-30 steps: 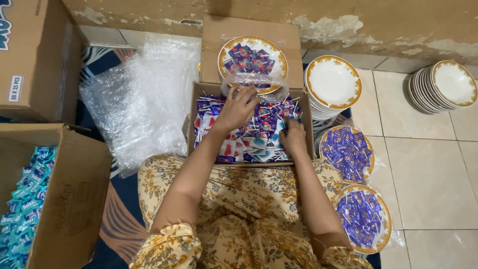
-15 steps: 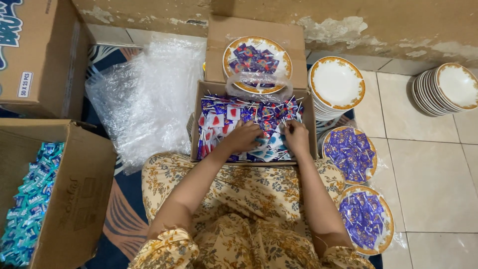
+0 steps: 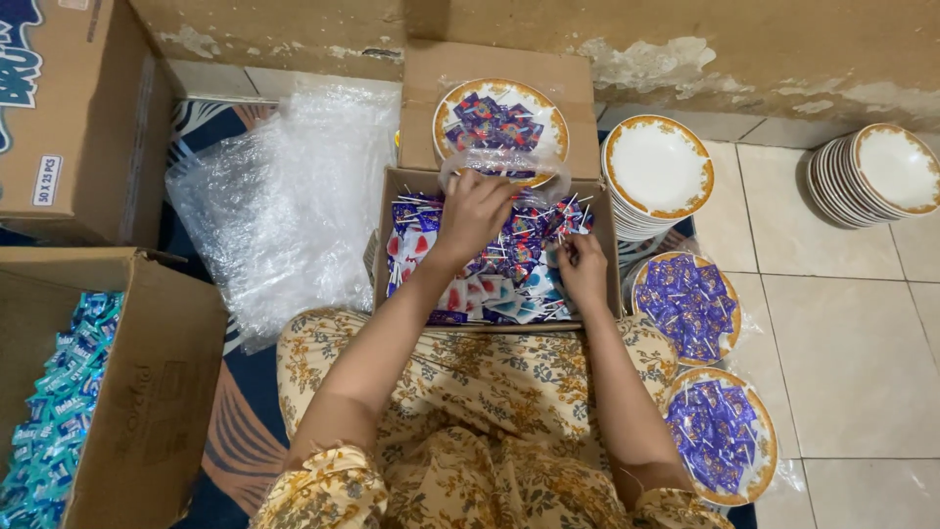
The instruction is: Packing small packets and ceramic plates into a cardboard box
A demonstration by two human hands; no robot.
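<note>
An open cardboard box (image 3: 380,257) on the floor in front of my lap is full of wrapped lollipops (image 3: 499,286) in red, blue and white. My left hand (image 3: 480,211) is at the box's far edge with its fingers curled on some lollipops, just below a gold-rimmed plate (image 3: 499,122) of sweets with clear plastic around it. My right hand (image 3: 585,266) rests on the lollipops at the box's right side, fingers bent down among the sticks.
A heap of clear bubble wrap (image 3: 284,206) lies to the left. Two stacks of white plates (image 3: 658,171) (image 3: 881,171) stand at the right. Two wrapped plates of purple sweets (image 3: 690,306) (image 3: 720,436) lie by my right knee. A carton of blue sweets (image 3: 147,392) stands at the left.
My left hand went from the box's far edge down to its near middle, then back up to the far edge by the plate. My right hand stayed at the right side.
</note>
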